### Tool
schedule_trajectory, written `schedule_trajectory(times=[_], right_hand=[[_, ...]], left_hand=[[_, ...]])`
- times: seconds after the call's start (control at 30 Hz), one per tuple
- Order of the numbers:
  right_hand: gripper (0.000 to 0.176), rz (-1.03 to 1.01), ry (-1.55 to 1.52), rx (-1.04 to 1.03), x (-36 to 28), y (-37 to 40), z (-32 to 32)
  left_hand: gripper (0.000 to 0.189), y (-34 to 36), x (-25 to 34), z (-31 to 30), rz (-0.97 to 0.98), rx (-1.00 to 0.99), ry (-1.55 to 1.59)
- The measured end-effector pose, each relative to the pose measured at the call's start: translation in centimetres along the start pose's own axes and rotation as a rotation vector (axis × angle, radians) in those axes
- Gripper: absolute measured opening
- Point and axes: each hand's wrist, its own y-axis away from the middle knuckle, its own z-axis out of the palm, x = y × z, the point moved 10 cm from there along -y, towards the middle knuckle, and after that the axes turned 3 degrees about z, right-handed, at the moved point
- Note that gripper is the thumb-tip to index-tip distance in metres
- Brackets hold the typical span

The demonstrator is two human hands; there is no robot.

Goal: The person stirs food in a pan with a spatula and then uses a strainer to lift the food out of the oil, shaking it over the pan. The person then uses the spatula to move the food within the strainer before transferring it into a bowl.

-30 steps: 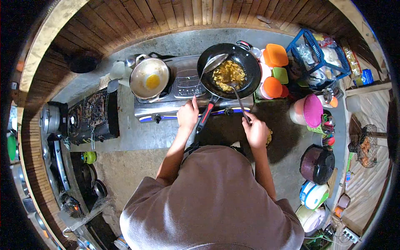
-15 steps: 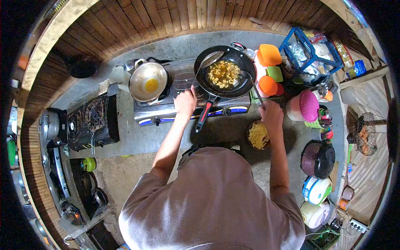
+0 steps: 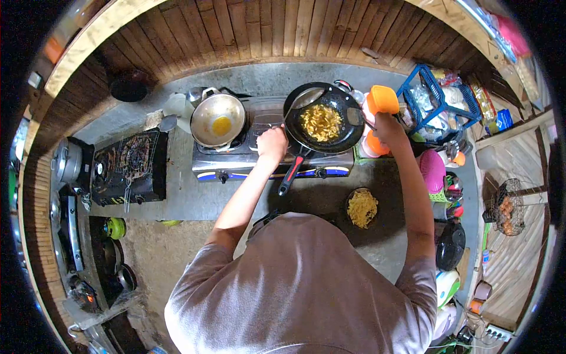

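A black wok [image 3: 293, 137] with a red-and-black handle sits on the gas stove's right burner. Yellow-brown pieces [image 3: 321, 123] bubble in oil inside it. My left hand [image 3: 273, 144] is closed around the thin handle of a skimmer [image 3: 309, 97], whose wide metal head rests at the wok's upper left. Gripped in my right hand [image 3: 388, 128] is a spatula [image 3: 355, 116], its dark blade over the wok's right side. Below and right of the wok stands a bowl of pale yellow strips [image 3: 362, 208].
On the left burner is a light-coloured pan [image 3: 203, 115] with yellow oil. Orange-lidded containers [image 3: 383, 99] and a blue basket [image 3: 439, 106] crowd the right. A second, sooty stove [image 3: 130, 168] stands left. A pink lid [image 3: 433, 171] lies beside my right forearm.
My right hand has moved up and right, and the spatula now lies at a flatter angle over the wok's right side. The skimmer stays at the upper left. The view has shifted slightly.
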Motion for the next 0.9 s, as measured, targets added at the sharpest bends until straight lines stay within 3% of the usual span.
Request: schedule_trajectory(times=[0.03,0.13,0.27,0.33,0.37,0.63,0.7,0.73,0.9], right_hand=[[0.029,-0.056,0.195,0.103,-0.6,-0.3,-0.7],[0.016,-0.01,0.307,0.186,0.4,-2.6,-0.4],[0.021,0.118,0.479,0.12,0.5,-4.2,-0.7],[0.026,0.198,0.359,0.246,1.6,-5.0,-1.2],[0.029,0.22,0.374,0.118,2.4,-5.9,0.0],[0.025,0.168,0.367,0.303,4.4,-9.2,1.4],[0.022,-0.089,0.474,0.515,1.6,-8.6,-0.3],[0.022,-0.091,0.478,0.514,1.7,-8.7,-0.9],[0.027,0.008,-0.034,0.363,5.3,-9.0,-2.6]], left_hand=[[0.051,0.0,0.1,-0.1,0.005,0.002,-0.018],[0.05,-0.2,0.2,-0.2,0.016,-0.005,-0.025],[0.05,-0.8,0.0,0.1,0.014,0.023,-0.027],[0.05,-1.0,0.0,0.2,0.023,0.005,-0.013],[0.05,-1.2,0.0,0.0,0.017,0.01,-0.008],[0.053,-1.7,0.6,1.4,0.042,-0.046,0.023],[0.053,-1.2,0.7,1.5,0.059,-0.063,0.021],[0.053,-0.9,0.7,1.0,0.065,-0.092,0.024],[0.051,-0.7,-0.3,0.6,0.053,-0.136,0.052]])
